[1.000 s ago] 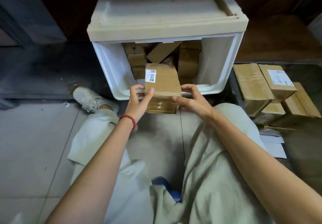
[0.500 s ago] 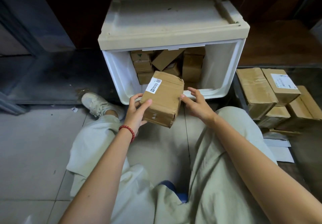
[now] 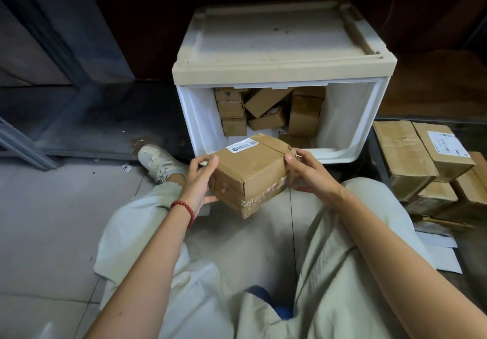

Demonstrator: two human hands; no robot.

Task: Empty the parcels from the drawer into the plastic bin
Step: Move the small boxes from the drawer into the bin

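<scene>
The cardboard parcel [image 3: 250,172] now sits lower and closer to the person than 0.5 s ago, clear of the pulled-out white drawer [image 3: 342,151] and above the gap between the knees; it has turned so one taped corner points down toward the lap, and its white label faces up at the far edge. The camera has also shifted, so the drawer unit lies further right in view.

At far left, grey floor tiles [image 3: 52,220] lie bare up to a dark raised ledge, with a pale sneaker [image 3: 155,161] just beside the drawer's left front corner. The left hand [image 3: 199,180], with a red bead bracelet [image 3: 184,211] on the wrist, grips the parcel's left end, thumb on top and fingers underneath. The right hand [image 3: 308,174] clasps the right end the same way, its thumb on the top edge near the torn tape. The parcel's far edge overlaps the drawer's front lip in view; whether they touch I cannot tell.

Inside the drawer, several small brown boxes [image 3: 266,112] are heaped toward the back, leaving the white bottom bare at front right. Further right, stacked parcels [image 3: 421,159] fill the plastic bin, with white papers [image 3: 437,251] on the floor near the right knee.
</scene>
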